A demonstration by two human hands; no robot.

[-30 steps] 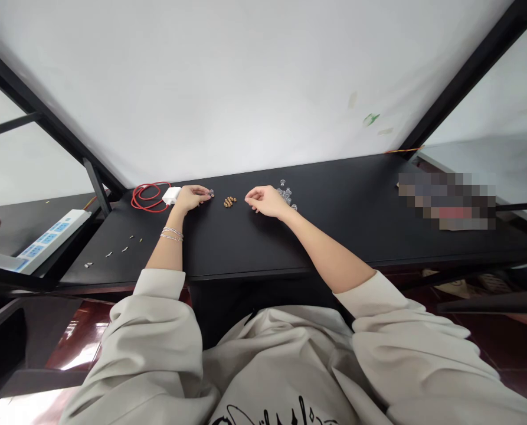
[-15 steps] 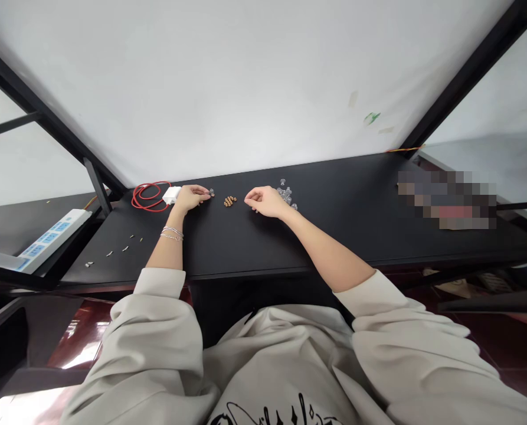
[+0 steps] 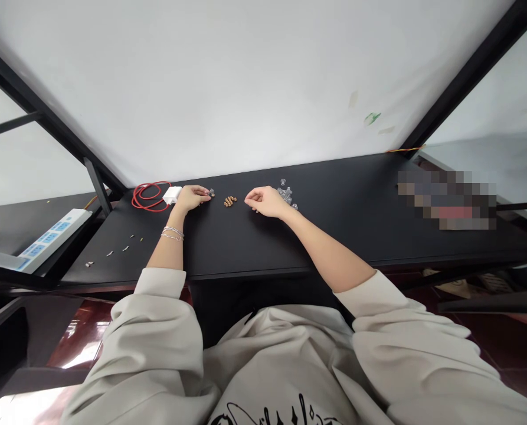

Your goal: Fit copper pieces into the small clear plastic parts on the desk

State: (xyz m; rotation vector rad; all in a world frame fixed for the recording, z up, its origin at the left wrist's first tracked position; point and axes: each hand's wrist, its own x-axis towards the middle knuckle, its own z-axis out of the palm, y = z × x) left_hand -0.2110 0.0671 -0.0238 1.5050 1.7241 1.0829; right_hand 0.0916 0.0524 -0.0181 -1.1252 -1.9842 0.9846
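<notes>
My left hand (image 3: 194,197) is closed in a pinch at a small clear piece (image 3: 212,193), which shows just beyond the thumb and fingertip; something brownish is at its lower end. To its right lies a small cluster of round brown beads (image 3: 230,201) on the black table (image 3: 334,218). On the other side of the beads, my right hand (image 3: 267,202) rests low over the tabletop with thumb and fingers pressed together. Whatever is between them, if anything, is too small to see. Several clear plastic pieces (image 3: 288,195) lie behind my right hand, partly covered by it.
A white charger (image 3: 172,195) with a coiled red cable (image 3: 144,197) sits beside my left wrist. Several tiny bits (image 3: 125,248) are scattered at the left. A white power strip (image 3: 46,239) lies beyond the frame post. A pixelated item (image 3: 449,200) is at the right.
</notes>
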